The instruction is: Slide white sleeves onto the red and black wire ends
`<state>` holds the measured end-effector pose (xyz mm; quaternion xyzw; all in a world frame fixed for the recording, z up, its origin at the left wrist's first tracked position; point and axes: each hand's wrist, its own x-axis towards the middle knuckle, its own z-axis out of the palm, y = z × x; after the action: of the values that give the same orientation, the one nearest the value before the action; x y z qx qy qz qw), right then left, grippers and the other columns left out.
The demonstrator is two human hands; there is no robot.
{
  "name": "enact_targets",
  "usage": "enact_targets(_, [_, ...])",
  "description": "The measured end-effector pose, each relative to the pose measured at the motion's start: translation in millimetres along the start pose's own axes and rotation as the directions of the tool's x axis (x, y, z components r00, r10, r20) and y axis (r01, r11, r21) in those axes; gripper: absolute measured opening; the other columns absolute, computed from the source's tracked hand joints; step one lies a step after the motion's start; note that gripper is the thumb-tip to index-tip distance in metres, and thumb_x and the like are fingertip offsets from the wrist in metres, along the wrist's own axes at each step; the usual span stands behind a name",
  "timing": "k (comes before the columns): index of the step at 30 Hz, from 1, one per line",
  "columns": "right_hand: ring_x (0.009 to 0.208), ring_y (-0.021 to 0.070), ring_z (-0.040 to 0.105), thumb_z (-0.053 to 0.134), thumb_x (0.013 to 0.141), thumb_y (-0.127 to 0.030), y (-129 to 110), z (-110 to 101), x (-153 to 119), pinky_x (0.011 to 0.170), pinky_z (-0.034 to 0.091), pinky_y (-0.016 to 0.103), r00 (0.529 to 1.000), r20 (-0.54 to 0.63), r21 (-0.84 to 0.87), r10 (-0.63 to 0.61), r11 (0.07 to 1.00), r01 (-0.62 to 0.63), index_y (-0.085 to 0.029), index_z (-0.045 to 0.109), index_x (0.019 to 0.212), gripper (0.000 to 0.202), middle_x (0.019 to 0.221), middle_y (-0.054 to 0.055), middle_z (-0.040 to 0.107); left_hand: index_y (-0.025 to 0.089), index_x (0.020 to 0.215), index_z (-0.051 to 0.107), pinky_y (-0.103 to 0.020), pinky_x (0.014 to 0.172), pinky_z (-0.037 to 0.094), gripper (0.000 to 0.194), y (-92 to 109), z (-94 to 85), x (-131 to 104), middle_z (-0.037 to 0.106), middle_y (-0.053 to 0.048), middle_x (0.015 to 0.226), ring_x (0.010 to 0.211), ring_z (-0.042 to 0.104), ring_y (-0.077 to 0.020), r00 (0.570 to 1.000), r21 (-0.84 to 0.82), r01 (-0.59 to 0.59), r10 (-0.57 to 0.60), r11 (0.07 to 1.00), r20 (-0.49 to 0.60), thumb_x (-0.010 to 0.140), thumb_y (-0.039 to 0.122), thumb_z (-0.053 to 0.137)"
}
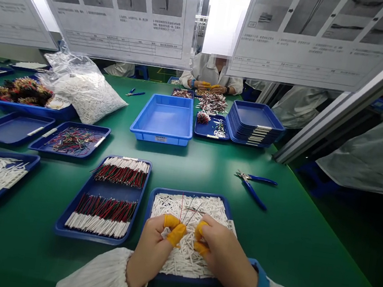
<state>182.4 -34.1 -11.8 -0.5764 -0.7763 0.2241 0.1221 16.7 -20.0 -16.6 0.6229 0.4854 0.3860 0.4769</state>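
Observation:
Yellow covers are on the thumb and forefinger of both hands. My left hand (158,246) is closed in a pinch on thin wires (186,215), red and dark, which stick up from the fingertips. Just to its right, my right hand (221,248) has its thumb and forefinger curled near each other; whether anything is between them is too small to tell. Both hands are over a blue tray (157,191) filled with short white tubes (191,266). To the left, another blue tray (108,191) holds two rows of red and black wires with white ends (105,210).
Blue-handled pliers (256,179) lie on the green table (294,226) at the right. Beyond are an empty blue bin (166,118), stacked trays (254,124) and a bag of white pieces (87,92). More trays stand left. A person (212,74) sits opposite; printed sheets hang above.

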Motion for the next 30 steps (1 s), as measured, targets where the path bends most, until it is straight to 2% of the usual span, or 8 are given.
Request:
enact_targets(5, [0.060, 0.0138, 0.050, 0.058, 0.065, 0.000, 0, -9, -6, 0.052, 0.040, 0.024, 0.996, 0.038, 0.115, -0.076, 0.991, 0.071, -0.019, 0.049, 0.070, 0.021, 0.077, 0.001, 0.052, 0.012, 0.063, 0.066, -0.025, 0.052, 0.042, 0.022, -1, 0.0, 0, 0.058, -0.002, 0.053, 0.052, 0.051, -0.0146, 1.000, -0.004, -0.007, 0.006, 1.000, -0.012, 0.075, 0.027, 0.057])
enact_targets(8, [0.062, 0.0148, 0.051, 0.060, 0.062, -0.001, -4, -2, -8, 0.053, 0.040, 0.024, 0.987, 0.097, 0.073, -0.132, 0.989, 0.125, -0.019, 0.051, 0.069, 0.021, 0.079, 0.001, 0.053, 0.012, 0.062, 0.066, -0.024, 0.053, 0.041, 0.020, -3, -0.1, 0, 0.057, -0.001, 0.054, 0.053, 0.051, -0.0146, 1.000, 0.004, -0.006, 0.006, 1.000, -0.005, 0.075, 0.025, 0.057])
enact_targets(11, [0.060, 0.0144, 0.051, 0.055, 0.066, 0.000, -8, 11, -4, 0.053, 0.039, 0.024, 0.987, 0.083, -0.001, -0.140, 0.990, 0.140, -0.018, 0.050, 0.063, 0.019, 0.077, 0.002, 0.053, 0.013, 0.062, 0.065, -0.025, 0.054, 0.042, 0.018, -5, -0.2, 0, 0.058, -0.002, 0.056, 0.055, 0.052, -0.0152, 1.000, 0.011, -0.010, 0.010, 1.000, -0.009, 0.075, 0.024, 0.058])
enact_targets(15, [0.058, 0.0134, 0.050, 0.051, 0.070, 0.000, -8, 13, 2, 0.051, 0.038, 0.024, 0.996, 0.000, 0.025, -0.090, 0.996, 0.090, -0.018, 0.048, 0.062, 0.020, 0.077, 0.002, 0.052, 0.013, 0.061, 0.064, -0.025, 0.054, 0.042, 0.021, -6, -0.7, -1, 0.059, -0.002, 0.056, 0.055, 0.052, -0.0154, 1.000, 0.012, -0.011, 0.011, 1.000, 0.004, 0.075, 0.027, 0.057])
enact_targets(20, [0.054, 0.0128, 0.046, 0.058, 0.070, -0.006, 10, -17, -6, 0.048, 0.035, 0.024, 0.995, -0.103, 0.126, -0.014, 0.992, 0.027, -0.020, 0.047, 0.068, 0.018, 0.077, 0.001, 0.051, 0.013, 0.063, 0.066, -0.024, 0.052, 0.041, 0.022, -5, -0.8, 0, 0.058, -0.002, 0.055, 0.053, 0.051, -0.0149, 1.000, -0.005, -0.019, 0.019, 1.000, 0.004, 0.075, 0.029, 0.057])
enact_targets(24, [0.049, 0.0123, 0.043, 0.062, 0.066, -0.008, 28, -32, -18, 0.045, 0.032, 0.024, 0.990, -0.061, 0.033, 0.125, 0.992, -0.123, -0.021, 0.049, 0.072, 0.020, 0.072, -0.001, 0.049, 0.013, 0.063, 0.065, -0.025, 0.053, 0.042, 0.021, -5, -0.3, 1, 0.060, -0.004, 0.058, 0.054, 0.051, -0.0153, 1.000, -0.022, -0.011, 0.011, 1.000, 0.004, 0.075, 0.028, 0.057])
enact_targets(27, [0.051, 0.0132, 0.045, 0.060, 0.062, -0.003, 31, -29, -19, 0.046, 0.032, 0.024, 0.984, -0.028, -0.045, 0.177, 0.983, -0.178, -0.021, 0.047, 0.068, 0.023, 0.071, -0.001, 0.050, 0.013, 0.062, 0.065, -0.025, 0.053, 0.043, 0.021, -5, 0.3, 1, 0.061, -0.005, 0.058, 0.055, 0.052, -0.0159, 1.000, -0.027, -0.004, 0.004, 1.000, 0.011, 0.074, 0.028, 0.057])
enact_targets(30, [0.054, 0.0141, 0.047, 0.054, 0.061, 0.003, 24, -19, -13, 0.048, 0.035, 0.024, 0.987, -0.023, -0.022, 0.159, 0.987, -0.160, -0.020, 0.045, 0.064, 0.025, 0.068, 0.000, 0.050, 0.012, 0.063, 0.066, -0.026, 0.054, 0.043, 0.022, -3, 0.5, 2, 0.062, -0.005, 0.059, 0.056, 0.054, -0.0167, 1.000, -0.016, -0.006, 0.006, 1.000, 0.027, 0.074, 0.028, 0.057])
